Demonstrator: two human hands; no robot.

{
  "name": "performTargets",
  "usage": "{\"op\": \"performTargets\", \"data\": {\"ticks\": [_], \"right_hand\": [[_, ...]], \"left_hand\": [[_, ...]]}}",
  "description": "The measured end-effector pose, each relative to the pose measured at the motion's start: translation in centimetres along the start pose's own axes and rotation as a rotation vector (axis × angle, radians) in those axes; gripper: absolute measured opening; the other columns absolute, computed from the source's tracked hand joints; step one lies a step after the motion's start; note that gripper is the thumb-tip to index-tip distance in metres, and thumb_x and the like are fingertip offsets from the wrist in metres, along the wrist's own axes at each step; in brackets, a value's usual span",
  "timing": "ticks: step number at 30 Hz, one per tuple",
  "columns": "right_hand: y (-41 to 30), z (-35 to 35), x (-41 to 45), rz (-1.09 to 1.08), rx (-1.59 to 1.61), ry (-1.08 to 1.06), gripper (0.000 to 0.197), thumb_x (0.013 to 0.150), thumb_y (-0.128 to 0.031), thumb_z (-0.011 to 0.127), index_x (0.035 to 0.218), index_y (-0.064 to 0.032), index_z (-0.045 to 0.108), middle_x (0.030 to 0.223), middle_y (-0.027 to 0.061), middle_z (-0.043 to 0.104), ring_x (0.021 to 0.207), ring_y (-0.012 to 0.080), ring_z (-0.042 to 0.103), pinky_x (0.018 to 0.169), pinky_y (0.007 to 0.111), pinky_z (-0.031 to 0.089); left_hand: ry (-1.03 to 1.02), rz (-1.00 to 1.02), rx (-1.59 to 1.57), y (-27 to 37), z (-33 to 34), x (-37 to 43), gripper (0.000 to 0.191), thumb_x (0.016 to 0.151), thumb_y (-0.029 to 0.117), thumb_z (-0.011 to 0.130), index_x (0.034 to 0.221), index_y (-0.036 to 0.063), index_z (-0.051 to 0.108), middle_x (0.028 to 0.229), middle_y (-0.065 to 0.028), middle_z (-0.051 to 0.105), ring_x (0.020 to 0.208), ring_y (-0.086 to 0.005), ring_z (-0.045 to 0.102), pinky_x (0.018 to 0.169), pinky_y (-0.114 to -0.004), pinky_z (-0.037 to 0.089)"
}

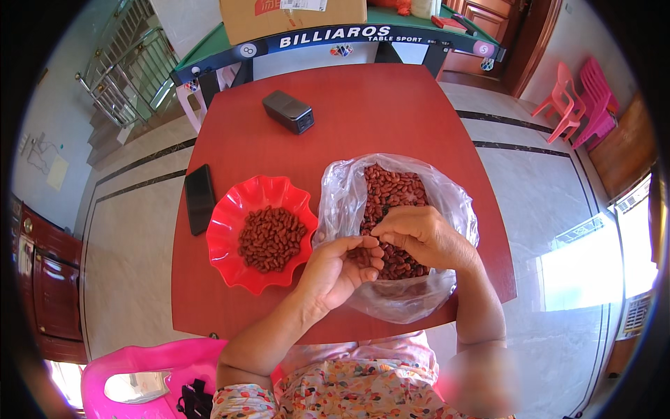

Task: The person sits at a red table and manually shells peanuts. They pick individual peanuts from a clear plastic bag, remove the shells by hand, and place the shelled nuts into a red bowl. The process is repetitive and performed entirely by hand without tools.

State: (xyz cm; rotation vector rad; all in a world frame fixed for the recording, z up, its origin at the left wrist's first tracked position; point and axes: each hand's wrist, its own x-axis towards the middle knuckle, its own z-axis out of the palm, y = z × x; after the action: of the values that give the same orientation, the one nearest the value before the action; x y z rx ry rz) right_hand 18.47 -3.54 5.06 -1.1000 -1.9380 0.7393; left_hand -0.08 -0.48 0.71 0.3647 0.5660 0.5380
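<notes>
A clear plastic bag [340, 194] lies wide open on the red table, with dark red kidney beans [395, 186] and some darker bits inside. Over its left part, my left hand [345, 267] is palm up with curled fingers; whether beans lie in the palm is hard to tell. My right hand [419, 233] is above the beans, thumb and fingertips pinched together close to the left fingertips; anything between them is hidden. To the left stands a red bowl with a wavy rim [222, 262], holding a heap of red kidney beans [272, 238].
A black smartphone [200, 200] lies at the left edge of the red table [366, 110]. Farther back is a dark box-shaped device [288, 111]. Beyond the table stands a billiard table [340, 39] bearing a cardboard box [293, 18]. A pink chair [125, 356] is at the lower left.
</notes>
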Motion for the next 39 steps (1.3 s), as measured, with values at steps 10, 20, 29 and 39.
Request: {"op": "performTargets", "data": {"ticks": [10,20,29,39], "right_hand": [[2.5,0.3,-0.6,0.104,-0.447,-0.095,0.019,0.073,-0.003,0.061,0.091,0.0001,0.062,0.093,0.0132,0.058,0.092,0.0306,0.055,0.08,0.038,0.044],[2.5,0.6,-0.5,0.186,-0.506,-0.196,0.011,0.072,-0.004,0.056,0.082,-0.0013,0.063,0.085,0.0134,0.058,0.084,0.0318,0.057,0.074,0.04,0.046],[1.8,0.5,-0.5,0.171,-0.497,-0.216,0.011,0.071,-0.005,0.058,0.081,-0.0001,0.061,0.08,0.0142,0.059,0.082,0.0324,0.057,0.074,0.041,0.045],[1.4,0.5,-0.1,0.219,-0.439,-0.16,0.011,0.071,-0.007,0.061,0.079,0.0007,0.06,0.08,0.0158,0.059,0.082,0.0334,0.057,0.073,0.041,0.044]], "left_hand": [[0.03,-0.001,-0.033,-0.1,-0.1,0.2,0.023,0.088,0.015,0.045,0.092,-0.0041,0.057,0.083,-0.0133,0.058,0.072,-0.0221,0.055,0.058,-0.029,0.044],[0.035,0.0,-0.055,-0.1,-0.1,0.2,0.02,0.089,0.014,0.046,0.092,-0.0032,0.055,0.08,-0.0134,0.057,0.07,-0.0227,0.056,0.058,-0.031,0.046],[0.006,0.015,-0.053,-0.3,-0.6,0.5,0.02,0.086,0.015,0.05,0.087,-0.0031,0.058,0.079,-0.0131,0.06,0.067,-0.0218,0.058,0.055,-0.029,0.047],[-0.01,0.016,-0.097,-0.6,-0.7,0.8,0.018,0.086,0.013,0.048,0.084,-0.0026,0.057,0.074,-0.0121,0.058,0.063,-0.0211,0.057,0.053,-0.03,0.046]]}}
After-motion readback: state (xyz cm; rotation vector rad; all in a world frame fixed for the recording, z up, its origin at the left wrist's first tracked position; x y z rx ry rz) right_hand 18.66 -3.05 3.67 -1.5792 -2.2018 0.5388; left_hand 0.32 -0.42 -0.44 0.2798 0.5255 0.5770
